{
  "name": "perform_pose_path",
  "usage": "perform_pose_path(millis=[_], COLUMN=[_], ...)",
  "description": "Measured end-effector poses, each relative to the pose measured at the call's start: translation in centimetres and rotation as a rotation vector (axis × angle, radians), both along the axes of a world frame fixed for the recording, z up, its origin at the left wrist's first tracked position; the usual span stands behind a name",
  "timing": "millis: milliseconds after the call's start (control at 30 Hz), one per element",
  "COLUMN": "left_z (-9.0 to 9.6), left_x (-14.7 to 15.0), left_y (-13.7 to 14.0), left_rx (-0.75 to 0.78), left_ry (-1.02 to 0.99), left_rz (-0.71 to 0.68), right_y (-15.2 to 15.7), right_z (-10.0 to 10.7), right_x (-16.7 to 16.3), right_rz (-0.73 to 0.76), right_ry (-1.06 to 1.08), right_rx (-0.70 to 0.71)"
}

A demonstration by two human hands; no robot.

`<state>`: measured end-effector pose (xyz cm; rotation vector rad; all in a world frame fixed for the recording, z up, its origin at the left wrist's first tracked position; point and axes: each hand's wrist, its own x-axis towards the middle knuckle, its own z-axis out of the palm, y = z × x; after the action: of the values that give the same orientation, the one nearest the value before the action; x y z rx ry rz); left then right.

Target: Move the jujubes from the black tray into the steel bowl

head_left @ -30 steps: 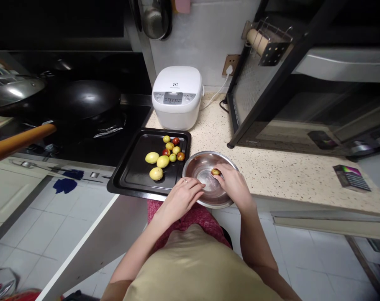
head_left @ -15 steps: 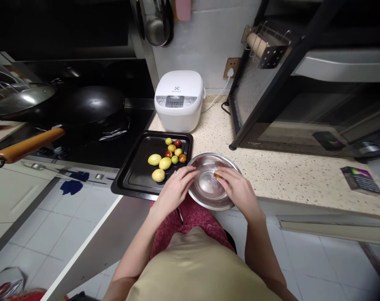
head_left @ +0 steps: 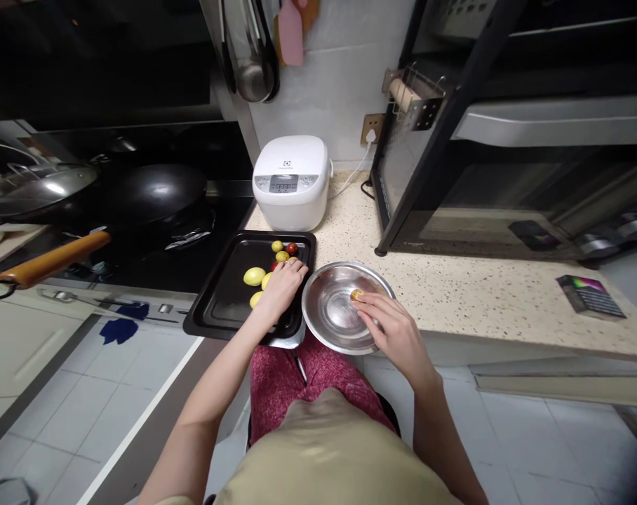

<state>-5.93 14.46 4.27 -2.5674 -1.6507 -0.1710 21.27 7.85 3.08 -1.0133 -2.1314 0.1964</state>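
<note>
- The black tray [head_left: 218, 308] was seen overhanging the tabletop [head_left: 455, 287] edge; pressure from the left hand [head_left: 281, 287], laid loosely curled over the small fruits [head_left: 283, 251], could have tipped it.
- A small fruit [head_left: 356, 294] was pinched at the right hand [head_left: 392, 333] fingertips inside the steel bowl [head_left: 323, 330]; it could have slipped.
- Half a second earlier, the left hand had been at the bowl's rim, off the tray.

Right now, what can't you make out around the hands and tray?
Head view only:
- Fruit under the left hand on the black tray: covered, so grip and count unclear.
- Small fruit in the steel bowl at the right hand fingertips: too small to tell if pinched.
- Rice cooker display: too small to read.
</note>
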Motion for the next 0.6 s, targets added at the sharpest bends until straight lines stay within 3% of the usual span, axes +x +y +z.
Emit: perform_pose_path(millis=[400,500,600], left_z=[0.5,1.7,2.7], left_x=[0.2,0.1,0.4], left_y=[-0.4,-1.4,-3.2], left_rx=[0.103,0.148,0.188], left_ry=[0.03,-0.089,-0.35], left_rz=[0.045,0.106,0.128], right_y=[-0.4,-0.4,-0.5], right_z=[-0.1,0.0,0.2], right_x=[0.2,0.1,-0.2], right_rz=[0.002,0.009,0.02], right_ry=[0.017,0.025,0.026], right_rx=[-0.017,-0.003,-0.006])
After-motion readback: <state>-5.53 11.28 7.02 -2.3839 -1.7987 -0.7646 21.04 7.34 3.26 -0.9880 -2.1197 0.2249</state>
